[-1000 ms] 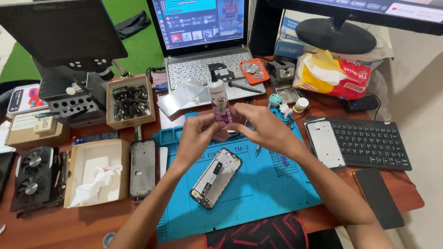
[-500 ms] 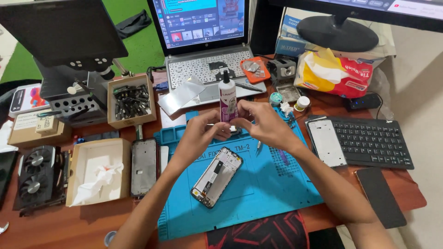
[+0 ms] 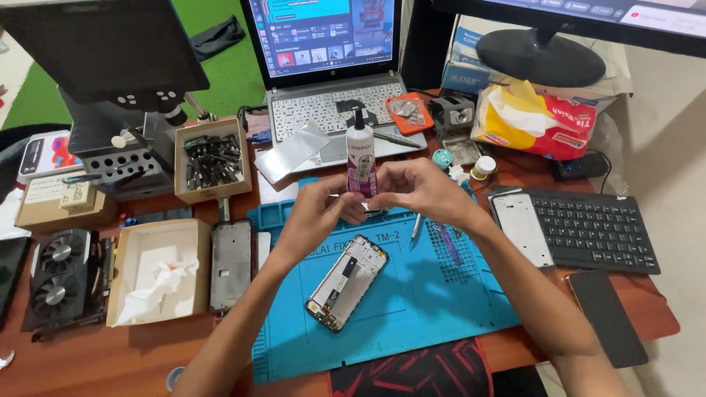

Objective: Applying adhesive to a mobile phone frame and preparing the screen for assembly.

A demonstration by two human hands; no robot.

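Blue silicone repair mat (image 3: 441,309), ribbed and matte, one opened smartphone (image 3: 346,283) lying diagonal on it, internals up. Left hand (image 3: 312,220) and right hand (image 3: 426,192) meet above the mat's top edge, fingers curled together around the base of one upright white squeeze bottle (image 3: 361,160) with black nozzle and purple-pink label; exact pinch hidden, probably both thumbs on it. One metal phone frame (image 3: 231,266) lies left of the mat, beside one open cardboard box (image 3: 157,270) holding crumpled white tissue. One smaller box of dark screwdriver bits (image 3: 212,159) sits behind. One silver laptop (image 3: 331,81) at back. Red-yellow soft tissue pack (image 3: 540,121) right, black keyboard (image 3: 597,231) below it.
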